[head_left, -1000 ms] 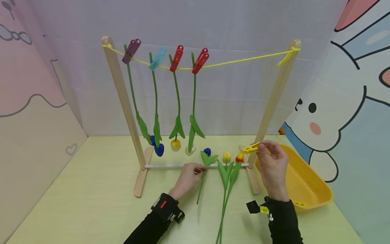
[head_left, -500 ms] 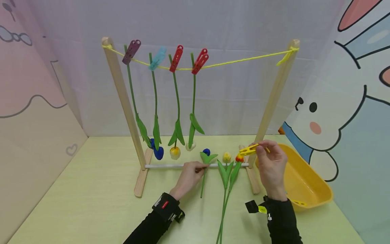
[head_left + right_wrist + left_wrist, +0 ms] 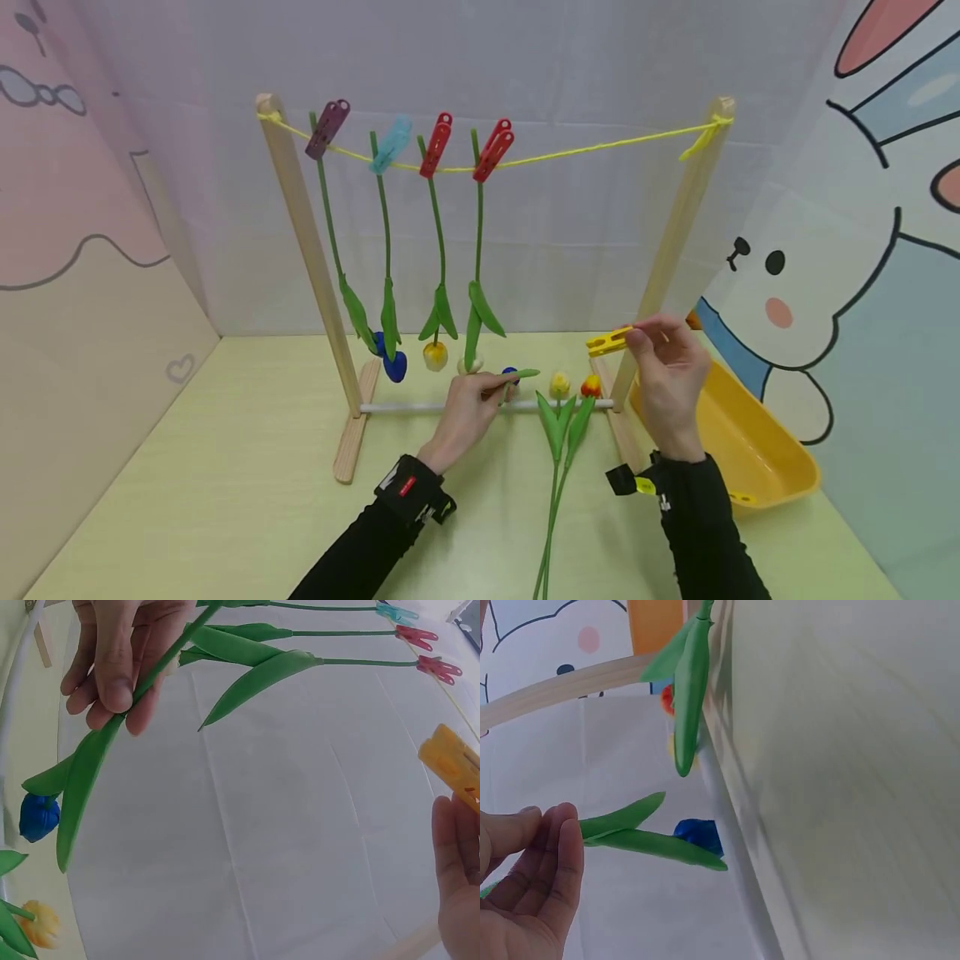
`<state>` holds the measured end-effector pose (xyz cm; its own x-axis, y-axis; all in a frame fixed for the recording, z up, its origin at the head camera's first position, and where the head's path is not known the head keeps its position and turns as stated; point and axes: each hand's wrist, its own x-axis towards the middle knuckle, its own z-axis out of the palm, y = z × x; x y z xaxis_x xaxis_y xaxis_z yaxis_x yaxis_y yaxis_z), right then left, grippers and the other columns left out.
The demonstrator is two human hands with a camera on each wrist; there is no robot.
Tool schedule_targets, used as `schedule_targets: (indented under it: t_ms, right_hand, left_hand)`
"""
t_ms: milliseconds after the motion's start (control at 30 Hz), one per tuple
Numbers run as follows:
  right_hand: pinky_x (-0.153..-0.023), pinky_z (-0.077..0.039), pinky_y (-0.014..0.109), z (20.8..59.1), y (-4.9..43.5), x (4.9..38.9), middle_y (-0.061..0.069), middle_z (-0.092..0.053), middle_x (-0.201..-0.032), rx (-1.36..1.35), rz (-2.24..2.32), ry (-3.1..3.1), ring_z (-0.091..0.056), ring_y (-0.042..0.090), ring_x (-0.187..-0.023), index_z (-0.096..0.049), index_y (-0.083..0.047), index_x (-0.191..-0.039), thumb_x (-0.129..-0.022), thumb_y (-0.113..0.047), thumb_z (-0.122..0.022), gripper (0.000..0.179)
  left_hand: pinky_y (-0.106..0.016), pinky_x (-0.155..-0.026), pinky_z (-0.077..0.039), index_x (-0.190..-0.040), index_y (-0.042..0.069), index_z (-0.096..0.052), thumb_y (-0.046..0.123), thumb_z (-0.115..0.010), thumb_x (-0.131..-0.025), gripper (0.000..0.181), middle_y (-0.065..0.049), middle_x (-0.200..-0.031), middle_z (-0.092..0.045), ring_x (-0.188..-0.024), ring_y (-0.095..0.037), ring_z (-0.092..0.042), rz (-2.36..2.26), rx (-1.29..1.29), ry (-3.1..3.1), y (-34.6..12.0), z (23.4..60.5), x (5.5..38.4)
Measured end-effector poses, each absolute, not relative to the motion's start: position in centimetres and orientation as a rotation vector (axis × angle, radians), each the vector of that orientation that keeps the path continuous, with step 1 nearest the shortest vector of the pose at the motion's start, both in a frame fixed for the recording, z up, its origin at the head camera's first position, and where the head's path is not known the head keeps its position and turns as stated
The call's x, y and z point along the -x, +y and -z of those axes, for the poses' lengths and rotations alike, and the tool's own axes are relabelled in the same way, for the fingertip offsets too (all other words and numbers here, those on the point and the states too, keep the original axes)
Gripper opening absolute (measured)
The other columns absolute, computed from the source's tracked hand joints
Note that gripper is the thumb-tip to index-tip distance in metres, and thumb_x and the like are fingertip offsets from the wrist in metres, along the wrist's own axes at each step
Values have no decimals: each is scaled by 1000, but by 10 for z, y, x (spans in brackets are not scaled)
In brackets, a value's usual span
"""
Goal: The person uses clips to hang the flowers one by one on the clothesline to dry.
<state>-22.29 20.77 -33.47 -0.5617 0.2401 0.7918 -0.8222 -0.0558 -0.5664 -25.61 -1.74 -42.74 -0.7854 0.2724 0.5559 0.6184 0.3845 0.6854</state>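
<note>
My left hand (image 3: 463,417) pinches the green stem of a blue artificial tulip (image 3: 39,817) by its leaves. In the right wrist view the stem slants up past the fingers and the blossom hangs low. My right hand (image 3: 673,383) holds a yellow clothespin (image 3: 609,342) between thumb and fingers, near the right post. Several tulips hang blossom-down from a yellow string (image 3: 600,148), clipped by a purple clothespin (image 3: 327,129), a light blue clothespin (image 3: 392,145) and red clothespins (image 3: 493,152). Two more tulips, a yellow one (image 3: 559,384) and a red-orange one (image 3: 591,386), lie on the table.
The string runs between two wooden posts, left (image 3: 307,250) and right (image 3: 678,233), on flat wooden feet. A white rod (image 3: 405,408) joins them low down. At the right stands a yellow basin (image 3: 780,467) with a yellow piece inside, on the pale table (image 3: 225,517).
The left hand has raised the blue tulip's stem and leaves off the table. The right hand has moved up slightly with the yellow clothespin, away from the red-orange tulip.
</note>
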Motion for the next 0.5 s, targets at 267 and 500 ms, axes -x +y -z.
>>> schedule_targets:
  t_ms: [267,500]
  right_hand:
    - [-80,-53,17,306,206,234,4,-66,-87,-764,-1647,-1434,-63,18,-80,-52,26,-90,-85,1,-64,28]
    - [-84,-52,19,277,203,244,14,-58,-84,-833,-1481,-1484,-61,17,-80,-58,20,-90,-85,-5,-66,27]
  left_hand:
    - [-24,-55,-57,-111,-3,-70,-4,-60,-91,22,-9,-83,-73,-59,-8,-64,1348,885,-2224,-8,405,247]
    - [-21,-48,-53,-95,0,-70,-5,-57,-93,15,-6,-73,-68,-52,-8,-60,1286,929,-2149,-5,379,251]
